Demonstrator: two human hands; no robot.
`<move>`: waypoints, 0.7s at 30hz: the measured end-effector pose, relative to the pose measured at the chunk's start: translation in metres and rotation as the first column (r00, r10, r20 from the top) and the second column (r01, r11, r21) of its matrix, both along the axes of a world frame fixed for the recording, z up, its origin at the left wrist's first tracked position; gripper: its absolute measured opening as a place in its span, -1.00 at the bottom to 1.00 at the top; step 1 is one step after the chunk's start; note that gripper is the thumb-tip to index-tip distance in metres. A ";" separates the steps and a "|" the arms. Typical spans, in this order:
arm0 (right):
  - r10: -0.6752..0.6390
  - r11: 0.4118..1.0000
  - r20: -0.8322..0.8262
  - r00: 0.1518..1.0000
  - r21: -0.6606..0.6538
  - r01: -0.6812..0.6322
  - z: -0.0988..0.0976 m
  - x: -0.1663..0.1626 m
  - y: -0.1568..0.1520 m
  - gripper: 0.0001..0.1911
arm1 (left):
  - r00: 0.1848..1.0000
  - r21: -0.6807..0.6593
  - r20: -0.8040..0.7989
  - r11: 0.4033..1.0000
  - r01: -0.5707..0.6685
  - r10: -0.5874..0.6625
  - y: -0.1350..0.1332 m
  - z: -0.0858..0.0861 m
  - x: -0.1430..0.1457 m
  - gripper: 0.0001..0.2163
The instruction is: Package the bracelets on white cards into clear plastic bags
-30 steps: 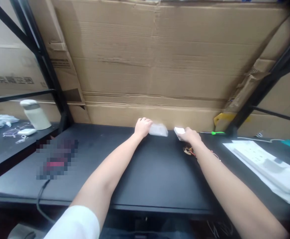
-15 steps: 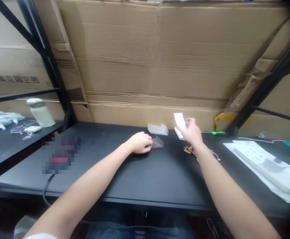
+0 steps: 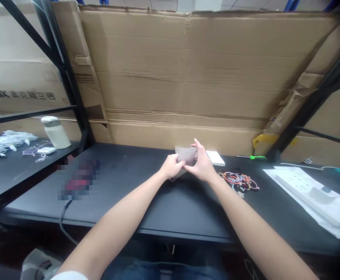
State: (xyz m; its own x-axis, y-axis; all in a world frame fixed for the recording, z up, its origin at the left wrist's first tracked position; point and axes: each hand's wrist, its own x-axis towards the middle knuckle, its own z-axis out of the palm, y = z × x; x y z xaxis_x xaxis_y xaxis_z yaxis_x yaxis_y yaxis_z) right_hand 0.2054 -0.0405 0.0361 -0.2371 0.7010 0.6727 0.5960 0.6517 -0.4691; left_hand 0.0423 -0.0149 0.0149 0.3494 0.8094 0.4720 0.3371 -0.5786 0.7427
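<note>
Both hands meet above the middle of the black desk, around a small flat grey-brown piece like a card or sleeve (image 3: 187, 154); its exact kind is unclear. My left hand (image 3: 172, 166) grips its left side, thumb across the front. My right hand (image 3: 201, 165) is at its right edge, thumb near the lower edge and index finger raised behind. A corner of something flat and dark shows below the fingers. Just right of my right hand lies a white flat box or pad (image 3: 215, 158). Colourful loops like hair ties or bracelets (image 3: 239, 181) lie by my right wrist.
A white power strip (image 3: 306, 188) rests on paper at the right. A green-handled tool (image 3: 257, 157) lies near the cardboard backing (image 3: 172, 77). On the left shelf stand a pale bottle (image 3: 56, 133) and white cables (image 3: 8, 142). Black frame posts rise on both sides.
My right hand has put the white piece down at the back and moved left to my left hand. Both hands now hold the grey-brown piece, raised from the desk. The view has shifted slightly.
</note>
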 end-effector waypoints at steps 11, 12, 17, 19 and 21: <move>0.088 0.987 0.081 0.993 -0.140 -0.076 0.003 0.013 0.001 -0.74 | 0.975 0.014 -0.221 0.999 0.029 -0.025 -0.009 0.008 -0.017 -0.85; 0.075 0.986 0.090 0.993 -0.156 -0.060 0.002 0.013 0.001 -0.72 | 0.973 0.001 -0.229 1.000 0.024 -0.023 -0.010 0.007 -0.016 -0.83; -0.027 0.979 0.008 1.000 -0.202 0.028 0.000 0.023 0.007 -0.65 | 0.972 -0.019 -0.235 0.999 -0.026 0.021 -0.009 0.006 -0.018 -0.68; -0.085 0.971 -0.045 0.995 -0.229 0.072 -0.002 0.028 0.011 -0.65 | 0.946 0.031 -0.313 0.997 -0.074 0.080 -0.008 0.004 -0.021 -0.67; -0.114 0.955 -0.080 0.990 -0.283 0.087 -0.005 0.032 0.015 -0.64 | 0.894 0.087 -0.431 0.992 -0.093 0.121 -0.006 0.000 -0.023 -0.67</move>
